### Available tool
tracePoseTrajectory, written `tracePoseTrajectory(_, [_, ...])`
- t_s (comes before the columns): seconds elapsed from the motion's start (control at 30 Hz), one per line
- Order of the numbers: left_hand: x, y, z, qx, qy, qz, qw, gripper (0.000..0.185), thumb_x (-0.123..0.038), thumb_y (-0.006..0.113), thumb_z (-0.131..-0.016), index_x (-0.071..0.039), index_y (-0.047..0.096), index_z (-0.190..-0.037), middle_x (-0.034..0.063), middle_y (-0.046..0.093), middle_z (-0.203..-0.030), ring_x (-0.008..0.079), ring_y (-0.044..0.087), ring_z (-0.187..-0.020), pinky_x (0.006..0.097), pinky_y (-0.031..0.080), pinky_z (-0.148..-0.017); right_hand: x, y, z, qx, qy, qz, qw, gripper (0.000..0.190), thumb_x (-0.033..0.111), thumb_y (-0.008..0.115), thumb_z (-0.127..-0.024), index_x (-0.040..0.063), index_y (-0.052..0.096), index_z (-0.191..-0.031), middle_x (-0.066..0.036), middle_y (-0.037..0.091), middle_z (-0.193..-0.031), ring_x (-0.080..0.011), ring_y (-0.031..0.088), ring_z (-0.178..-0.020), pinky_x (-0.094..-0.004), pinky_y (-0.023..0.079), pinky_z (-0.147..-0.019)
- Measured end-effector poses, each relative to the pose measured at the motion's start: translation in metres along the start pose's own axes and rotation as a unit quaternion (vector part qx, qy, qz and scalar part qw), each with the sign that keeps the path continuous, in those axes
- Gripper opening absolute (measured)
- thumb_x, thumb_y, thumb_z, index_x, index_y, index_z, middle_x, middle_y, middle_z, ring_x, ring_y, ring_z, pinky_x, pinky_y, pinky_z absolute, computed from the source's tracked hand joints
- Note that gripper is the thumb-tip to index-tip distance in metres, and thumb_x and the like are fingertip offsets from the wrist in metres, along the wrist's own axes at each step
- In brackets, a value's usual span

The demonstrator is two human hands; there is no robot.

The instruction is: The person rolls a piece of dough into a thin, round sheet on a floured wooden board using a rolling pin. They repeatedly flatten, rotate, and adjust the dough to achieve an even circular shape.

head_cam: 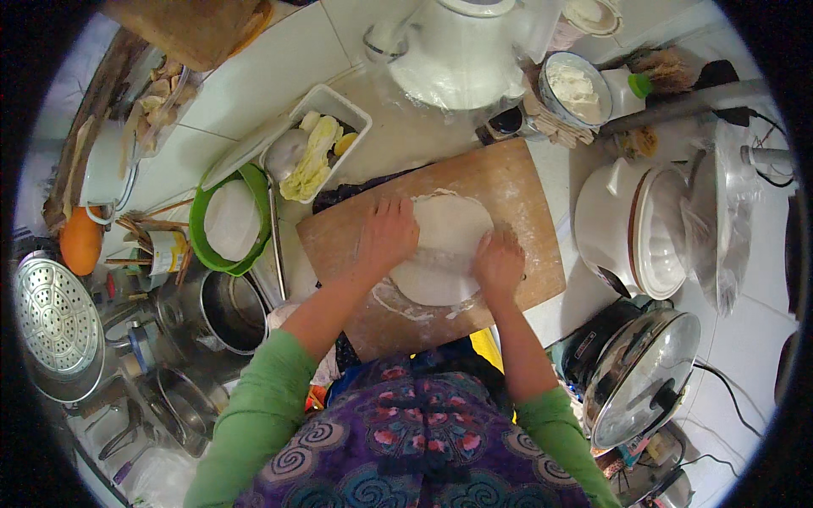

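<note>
A wide, round sheet of dough (444, 219) lies on a floured wooden board (533, 190) in front of me. Across it runs a pale, motion-blurred rolling pin (441, 257), whose ends are hidden beneath my hands. My left hand (390, 232) rests over the pin's left end by the dough's left edge, fingers pointing away from me. Curled over the other end is my right hand (500, 263), at the sheet's right edge. Loose flour (406, 308) marks the wood around the near edge of the dough.
Beyond the board stand a white plastic container (362, 114) with cabbage and a flour bowl (575, 89). To the left are a green basin (197, 228) and a metal pot (235, 311). A white lidded pot (603, 216) and a glass-lidded electric cooker (648, 381) crowd the right.
</note>
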State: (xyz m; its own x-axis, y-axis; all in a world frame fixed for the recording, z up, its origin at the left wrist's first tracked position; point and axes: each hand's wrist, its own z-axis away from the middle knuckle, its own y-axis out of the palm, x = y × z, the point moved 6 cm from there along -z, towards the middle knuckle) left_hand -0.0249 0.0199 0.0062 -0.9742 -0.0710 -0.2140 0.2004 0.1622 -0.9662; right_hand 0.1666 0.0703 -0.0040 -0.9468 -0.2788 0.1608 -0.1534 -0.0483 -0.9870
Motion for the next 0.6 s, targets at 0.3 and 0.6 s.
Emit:
tracePoseTrajectory(0.3, [-0.002, 0.023, -0.044, 0.027, 0.017, 0.077, 0.997, 0.019, -0.02, 0.06, -0.079, -0.004, 0.056, -0.087, 0.0122, 0.06, -0.079, 0.0295, 0.059, -0.082, 0.0418, 0.047, -0.078, -0.001, -0.008, -0.041, -0.021, 0.063, -0.012, 0.998, 0.031, 0.029, 0.047, -0.091, 0.004, 0.063, -0.082, -0.014, 0.063, -0.094, -0.0331, 0.061, -0.085, -0.0459, 0.047, -0.077])
tracePoseTrajectory(0.6, [0.007, 0.023, -0.023, 0.166, -0.06, 0.196, 0.965, 0.04, -0.018, 0.069, -0.073, -0.002, 0.058, -0.108, 0.0196, 0.059, -0.106, 0.0351, 0.053, -0.105, 0.0446, 0.043, -0.089, 0.0, -0.009, 0.053, -0.001, -0.159, -0.071, 0.985, 0.034, 0.031, 0.063, -0.079, 0.008, 0.057, -0.104, -0.01, 0.055, -0.108, -0.0295, 0.051, -0.103, -0.0477, 0.035, -0.093])
